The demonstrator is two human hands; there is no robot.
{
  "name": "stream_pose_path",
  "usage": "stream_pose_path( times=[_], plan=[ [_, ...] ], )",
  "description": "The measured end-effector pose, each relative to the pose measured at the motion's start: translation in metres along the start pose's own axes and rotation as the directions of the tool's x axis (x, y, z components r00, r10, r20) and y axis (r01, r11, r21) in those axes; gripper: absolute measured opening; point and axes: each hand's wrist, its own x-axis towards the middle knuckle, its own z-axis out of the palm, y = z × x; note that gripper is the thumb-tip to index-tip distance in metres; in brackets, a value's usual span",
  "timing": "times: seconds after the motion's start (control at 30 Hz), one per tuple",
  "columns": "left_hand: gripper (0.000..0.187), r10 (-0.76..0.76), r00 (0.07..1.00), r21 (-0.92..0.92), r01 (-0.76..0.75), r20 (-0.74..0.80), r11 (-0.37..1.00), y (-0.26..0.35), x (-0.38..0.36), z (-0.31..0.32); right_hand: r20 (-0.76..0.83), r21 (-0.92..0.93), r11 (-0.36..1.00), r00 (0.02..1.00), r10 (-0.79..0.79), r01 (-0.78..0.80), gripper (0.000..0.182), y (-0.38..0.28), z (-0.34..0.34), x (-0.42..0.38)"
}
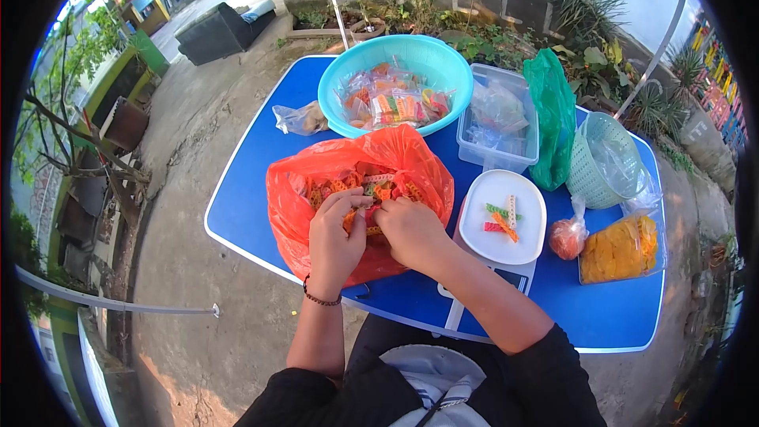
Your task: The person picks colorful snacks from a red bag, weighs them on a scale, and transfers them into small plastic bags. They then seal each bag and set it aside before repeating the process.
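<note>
An orange-red plastic bag (288,182) stands open on the blue table, full of crinkled strips (379,179) in orange, yellow, green and pink. Both my hands are at its mouth. My left hand (337,229) is bent inward, thumb and fingers closing on a pink crinkled strip (371,216). From the other side, the curled fingers of my right hand (411,231) meet the same strip; their tips are partly hidden. Right of the bag, a white tray (476,231) on a kitchen scale (510,275) carries several similar strips (503,218).
Behind the bag, a turquoise basin (328,95) holds packed sachets. A clear plastic tub (494,160), green bag (551,119) and pale green basket (601,154) stand back right. A tied bag (568,237) and an orange-filled container (621,253) sit near the table's (245,190) right edge.
</note>
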Motion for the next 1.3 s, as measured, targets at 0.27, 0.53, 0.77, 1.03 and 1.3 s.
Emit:
stream_pose_path(
  times=[0.27,0.53,0.77,1.03,1.3],
  plan=[
    [0.018,-0.009,1.0,-0.033,0.009,0.008,0.999,-0.002,0.001,0.005,0.118,0.041,0.998,0.992,0.044,-0.049,0.03,0.002,-0.001,-0.007],
    [0.019,0.144,0.989,-0.134,-0.148,-0.038,0.98,0.037,0.013,0.027,-0.365,0.13,0.989,0.925,0.107,-0.063,0.012,0.022,-0.044,-0.037],
    [0.019,0.28,0.947,-0.362,-0.208,0.157,0.909,0.075,0.025,0.084,-0.478,0.051,0.959,0.836,0.268,-0.278,0.019,0.078,-0.078,-0.109],
    [0.018,0.224,0.95,-0.529,-0.079,0.216,0.845,0.083,0.035,0.121,-0.653,0.186,0.912,0.648,0.393,-0.365,0.012,0.104,-0.078,-0.159],
    [0.019,0.171,0.966,-0.588,-0.025,0.194,0.808,0.06,0.024,0.134,-0.71,0.054,0.927,0.639,0.298,-0.372,0.016,0.101,-0.066,-0.166]
  ],
)
